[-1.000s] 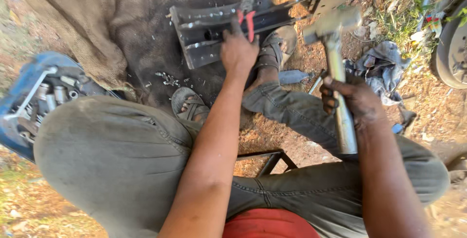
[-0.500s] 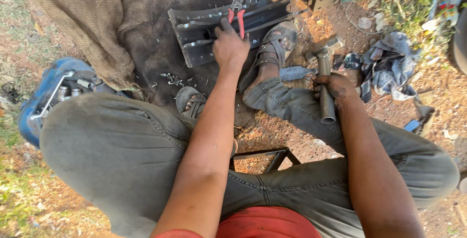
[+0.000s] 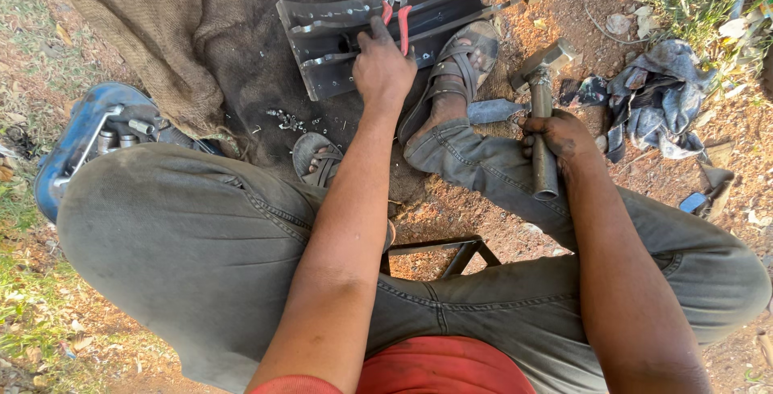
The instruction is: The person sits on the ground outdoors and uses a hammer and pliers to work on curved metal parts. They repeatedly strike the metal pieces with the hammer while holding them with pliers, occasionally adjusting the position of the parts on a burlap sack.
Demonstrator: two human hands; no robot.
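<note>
Currently, the left hand [image 3: 384,68] is pressing down, fingers curled, on the grey metal bracket [image 3: 354,43] at upper centre, beside the red-handled pliers [image 3: 397,3]. The right hand [image 3: 561,136] is gripping the hammer [image 3: 542,112] handle, centre right. Bracing the bracket firmly is advisable before striking.

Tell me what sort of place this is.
Probably an outdoor, makeshift repair spot: bare dirt ground with dry leaves, a sackcloth spread as a work mat, and a blue tool tray of sockets set by the grass.
</note>
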